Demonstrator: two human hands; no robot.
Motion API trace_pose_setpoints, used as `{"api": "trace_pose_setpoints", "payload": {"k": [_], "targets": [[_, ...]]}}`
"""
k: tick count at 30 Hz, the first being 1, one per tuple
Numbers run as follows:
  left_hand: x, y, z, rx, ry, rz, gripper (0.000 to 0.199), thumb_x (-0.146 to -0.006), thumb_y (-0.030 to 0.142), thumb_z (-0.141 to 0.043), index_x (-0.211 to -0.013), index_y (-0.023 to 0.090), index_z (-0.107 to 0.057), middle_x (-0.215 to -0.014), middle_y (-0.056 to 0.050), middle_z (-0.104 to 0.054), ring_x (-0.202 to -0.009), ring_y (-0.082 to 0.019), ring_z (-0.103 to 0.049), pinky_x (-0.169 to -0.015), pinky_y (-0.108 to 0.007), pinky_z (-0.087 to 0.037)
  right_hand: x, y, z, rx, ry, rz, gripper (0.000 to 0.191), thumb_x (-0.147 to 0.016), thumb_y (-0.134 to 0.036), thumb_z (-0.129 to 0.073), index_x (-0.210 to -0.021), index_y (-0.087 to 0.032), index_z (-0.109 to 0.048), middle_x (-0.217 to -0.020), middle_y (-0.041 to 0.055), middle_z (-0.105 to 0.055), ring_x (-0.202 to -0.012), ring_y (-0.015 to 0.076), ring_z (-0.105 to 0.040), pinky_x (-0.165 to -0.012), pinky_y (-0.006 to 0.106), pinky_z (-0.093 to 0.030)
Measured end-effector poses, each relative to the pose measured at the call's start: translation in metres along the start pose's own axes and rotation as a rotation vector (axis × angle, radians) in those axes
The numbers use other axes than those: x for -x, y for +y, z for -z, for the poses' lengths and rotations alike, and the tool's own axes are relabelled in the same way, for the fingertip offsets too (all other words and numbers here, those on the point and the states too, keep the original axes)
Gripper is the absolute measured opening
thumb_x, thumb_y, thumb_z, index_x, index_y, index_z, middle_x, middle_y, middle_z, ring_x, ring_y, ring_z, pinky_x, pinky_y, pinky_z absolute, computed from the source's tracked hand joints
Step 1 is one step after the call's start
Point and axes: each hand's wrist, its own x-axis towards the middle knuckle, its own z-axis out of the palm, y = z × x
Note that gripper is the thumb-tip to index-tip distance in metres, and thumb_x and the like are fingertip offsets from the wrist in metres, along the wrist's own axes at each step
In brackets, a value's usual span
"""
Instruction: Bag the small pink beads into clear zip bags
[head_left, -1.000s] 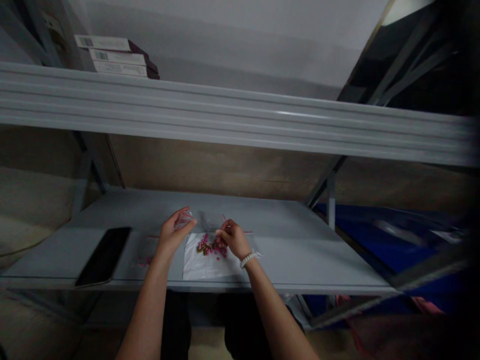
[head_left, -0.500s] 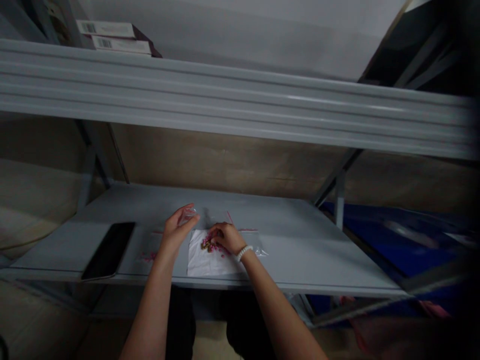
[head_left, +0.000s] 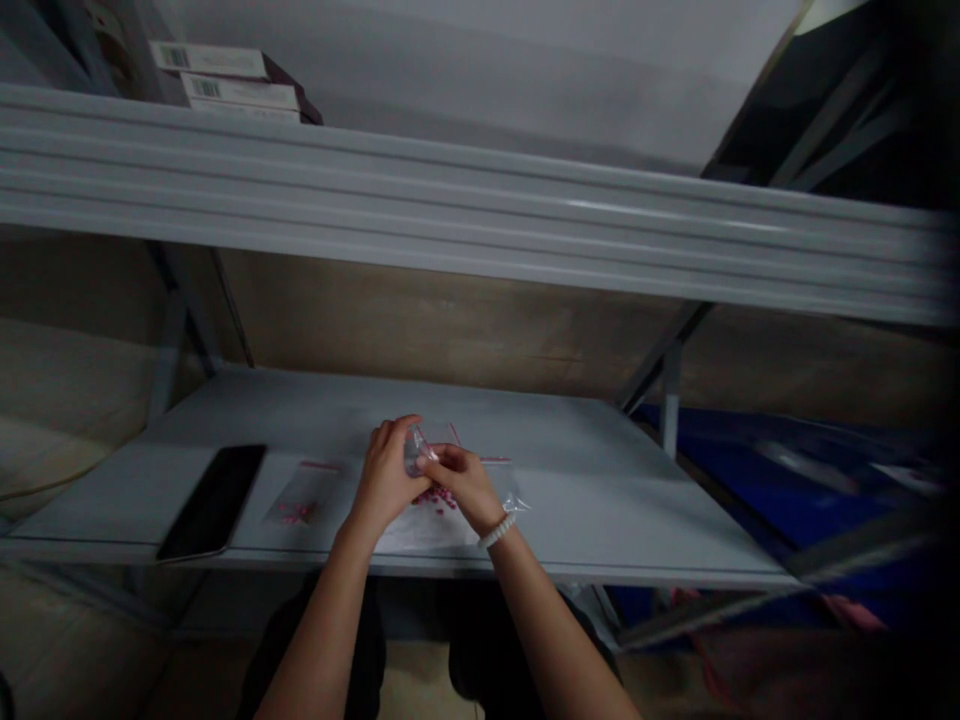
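- Head view: your left hand (head_left: pixel 388 472) has its fingers curved around a small, clear plastic bag (head_left: pixel 412 455), near tiny pink beads (head_left: pixel 441 497) on a thin white sheet (head_left: pixel 431 532) on the grey shelf (head_left: pixel 600 500).
- Your right hand's (head_left: pixel 466 487) fingers bunch beside the bag; what they pinch, I can't tell.
- The film is probably light, limp, slippery; hold it near the rim.

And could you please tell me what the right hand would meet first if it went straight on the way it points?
The right hand points toward the left hand, so it would probably meet the clear bag between them first, though the depth there is hard to judge.
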Motion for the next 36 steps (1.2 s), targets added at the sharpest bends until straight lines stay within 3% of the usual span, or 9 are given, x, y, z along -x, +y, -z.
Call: {"api": "trace_pose_setpoints", "payload": {"k": [5, 10, 14, 18, 25, 30, 33, 36], "targets": [[0.005, 0.0, -0.001, 0.018, -0.06, 0.006, 0.085, -0.058, 0.024, -0.077, -0.133, 0.024, -0.036, -0.113, -0.008, -0.051, -0.107, -0.026, -0.047, -0.094, -0.042, -0.039, 0.007, -0.001, 0.008, -0.15, 0.058, -0.015, 0.016, -0.063, -0.024, -0.073, -0.073, -0.014, -0.066, -0.065, -0.0004, -0.063, -0.052, 0.008, -0.051, -0.05, 0.019, -0.038], [0.006, -0.016, 0.001, 0.142, -0.061, 0.094, 0.078, -0.067, 0.03, -0.073, -0.134, 0.023, -0.034, -0.113, -0.009, -0.052, -0.107, -0.024, -0.049, -0.094, -0.04, -0.039, 0.013, -0.012, 0.018, -0.235, 0.106, 0.008, 0.015, -0.065, -0.025, -0.072, -0.073, -0.014, -0.066, -0.067, -0.0006, -0.062, -0.058, 0.0082, -0.052, -0.056, 0.02, -0.04], [0.004, -0.001, 0.003, 0.033, -0.057, -0.027, 0.077, -0.067, 0.024, -0.072, -0.135, 0.025, -0.035, -0.119, -0.009, -0.05, -0.11, -0.025, -0.045, -0.096, -0.041, -0.036, 0.017, -0.01, 0.011, -0.253, 0.027, -0.05, 0.025, -0.069, -0.034, -0.07, -0.084, -0.014, -0.066, -0.072, 0.0017, -0.063, -0.059, 0.01, -0.054, -0.053, 0.021, -0.039], [0.005, 0.016, -0.002, 0.039, -0.132, -0.089, 0.08, -0.065, 0.022, -0.073, -0.135, 0.026, -0.035, -0.121, -0.008, -0.05, -0.112, -0.026, -0.045, -0.097, -0.041, -0.035, 0.013, 0.0, 0.011, -0.163, 0.106, -0.004, 0.026, -0.066, -0.035, -0.072, -0.075, -0.013, -0.063, -0.061, -0.0006, -0.058, -0.05, 0.0083, -0.047, -0.047, 0.02, -0.035], [0.005, -0.019, -0.003, 0.179, 0.045, 0.257, 0.054, -0.072, 0.035, -0.068, -0.119, 0.017, -0.05, -0.11, -0.01, -0.056, -0.104, -0.024, -0.052, -0.09, -0.038, -0.039, 0.008, -0.014, 0.037, 0.166, 0.342, 0.264, 0.028, -0.073, -0.042, -0.065, -0.076, -0.015, -0.062, -0.067, 0.0011, -0.059, -0.061, 0.0109, -0.05, -0.058, 0.023, -0.04], [-0.001, -0.011, 0.013, 0.308, -0.023, 0.223, 0.037, -0.078, 0.038, -0.062, -0.111, 0.023, -0.059, -0.113, -0.006, -0.061, -0.101, -0.021, -0.054, -0.083, -0.032, -0.04, 0.018, -0.023, 0.034, 0.354, 0.157, 0.357, 0.023, -0.08, -0.039, -0.061, -0.081, -0.016, -0.063, -0.078, 0.0042, -0.064, -0.07, 0.0141, -0.057, -0.064, 0.024, -0.044], [-0.002, 0.001, 0.017, 0.362, -0.067, 0.172, 0.021, -0.081, 0.038, -0.06, -0.091, 0.02, -0.066, -0.096, -0.004, -0.067, -0.092, -0.019, -0.058, -0.083, -0.031, -0.04, 0.025, -0.024, 0.025, 0.473, 0.083, 0.413, 0.019, -0.083, -0.035, -0.059, -0.083, -0.017, -0.066, -0.082, 0.0052, -0.066, -0.076, 0.0152, -0.06, -0.069, 0.025, -0.045], [-0.003, 0.003, 0.018, 0.389, -0.051, 0.14, 0.019, -0.082, 0.037, -0.059, -0.081, 0.019, -0.066, -0.083, -0.003, -0.067, -0.083, -0.017, -0.06, -0.08, -0.029, -0.041, 0.025, -0.022, 0.023, 0.475, 0.075, 0.413, 0.018, -0.081, -0.033, -0.061, -0.085, -0.017, -0.067, -0.084, 0.0058, -0.067, -0.078, 0.016, -0.061, -0.071, 0.026, -0.046]]}}
